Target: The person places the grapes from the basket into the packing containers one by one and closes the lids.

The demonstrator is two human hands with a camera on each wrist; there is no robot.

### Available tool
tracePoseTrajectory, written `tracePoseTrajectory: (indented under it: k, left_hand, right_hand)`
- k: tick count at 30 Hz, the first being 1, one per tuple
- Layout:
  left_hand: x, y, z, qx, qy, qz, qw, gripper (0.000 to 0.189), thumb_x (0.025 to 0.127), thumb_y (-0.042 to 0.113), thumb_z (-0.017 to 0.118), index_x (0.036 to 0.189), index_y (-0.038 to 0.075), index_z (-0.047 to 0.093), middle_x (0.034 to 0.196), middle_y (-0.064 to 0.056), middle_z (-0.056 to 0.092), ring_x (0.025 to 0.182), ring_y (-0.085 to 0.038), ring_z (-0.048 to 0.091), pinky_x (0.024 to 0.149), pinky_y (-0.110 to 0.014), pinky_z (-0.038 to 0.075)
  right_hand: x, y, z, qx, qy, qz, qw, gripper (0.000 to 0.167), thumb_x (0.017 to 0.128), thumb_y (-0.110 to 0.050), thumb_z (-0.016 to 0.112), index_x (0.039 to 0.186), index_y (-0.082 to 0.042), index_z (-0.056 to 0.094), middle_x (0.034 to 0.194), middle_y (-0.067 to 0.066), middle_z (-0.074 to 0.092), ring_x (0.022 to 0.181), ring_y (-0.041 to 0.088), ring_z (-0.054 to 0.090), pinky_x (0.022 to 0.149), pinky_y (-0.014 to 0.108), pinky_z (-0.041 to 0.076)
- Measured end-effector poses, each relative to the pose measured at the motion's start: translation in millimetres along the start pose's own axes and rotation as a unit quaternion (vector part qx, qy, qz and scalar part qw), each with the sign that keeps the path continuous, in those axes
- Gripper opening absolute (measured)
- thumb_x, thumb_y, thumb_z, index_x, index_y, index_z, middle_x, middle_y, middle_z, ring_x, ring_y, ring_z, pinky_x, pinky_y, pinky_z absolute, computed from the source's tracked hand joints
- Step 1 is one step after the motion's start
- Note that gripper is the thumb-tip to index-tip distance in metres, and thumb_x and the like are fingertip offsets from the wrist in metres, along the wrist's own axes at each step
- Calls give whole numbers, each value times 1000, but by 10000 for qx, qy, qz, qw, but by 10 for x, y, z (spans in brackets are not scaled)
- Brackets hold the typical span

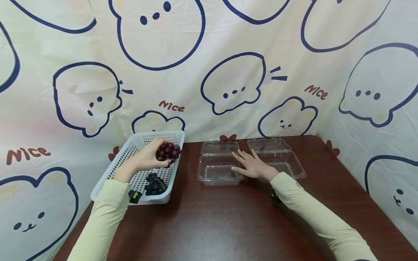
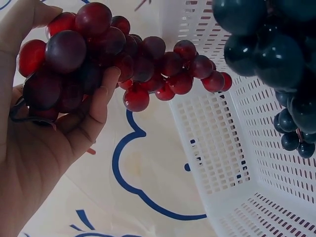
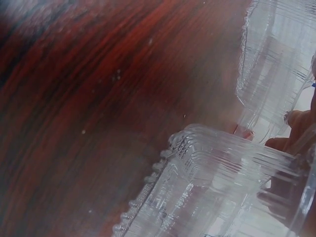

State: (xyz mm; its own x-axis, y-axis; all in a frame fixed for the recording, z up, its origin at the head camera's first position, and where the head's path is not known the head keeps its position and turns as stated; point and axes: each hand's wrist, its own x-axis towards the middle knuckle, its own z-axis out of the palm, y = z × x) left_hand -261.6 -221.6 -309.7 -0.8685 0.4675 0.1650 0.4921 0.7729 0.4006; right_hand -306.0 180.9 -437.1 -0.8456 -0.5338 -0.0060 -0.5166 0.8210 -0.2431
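Left hand (image 1: 150, 156) gripping red grapes (image 1: 168, 150), right hand (image 1: 255, 168) with fingers spread near clear containers (image 1: 215, 169), dark grapes (image 1: 155, 185) inside white basket (image 1: 176, 135), brown counter (image 1: 209, 221) beneath.

From my station, the head view looks forward and down across the table (image 1: 209, 224), widest of the three. My left wrist view faces the printed backdrop (image 2: 163, 170), close to the red grapes (image 2: 140, 68) at upper left, sharing them and the white basket (image 2: 212, 143) with the head view. My right wrist view looks down, tight on clear containers (image 3: 170, 207) that the head view also shows, right of centre.
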Motion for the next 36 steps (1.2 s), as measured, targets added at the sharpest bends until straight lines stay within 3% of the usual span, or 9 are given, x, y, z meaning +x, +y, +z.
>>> tracePoseTrajectory:
  k: [14, 36]
  left_hand:
    - [12, -11, 58, -84, 207, 423, 9989, 63, 76, 27, 73, 129, 11, 44, 125, -11, 46, 107, -25, 47, 86, -48, 46]
    - [26, 42, 58, 18, 404, 489, 9980, 63, 77, 28, 73, 131, 17, 43, 127, -9, 44, 108, -25, 47, 84, -49, 48]
  right_hand:
    - [-7, -11, 38, -30, -59, 42, 10000, 75, 91, -63, 32, 150, -22, 11, 155, 12, 12, 142, 29, 14, 111, 56, -4]
    - [-6, -5, 13, -21, -4, 4, 10000, 74, 92, -63, 32, 150, -22, 12, 155, 13, 13, 141, 30, 15, 111, 56, -4]
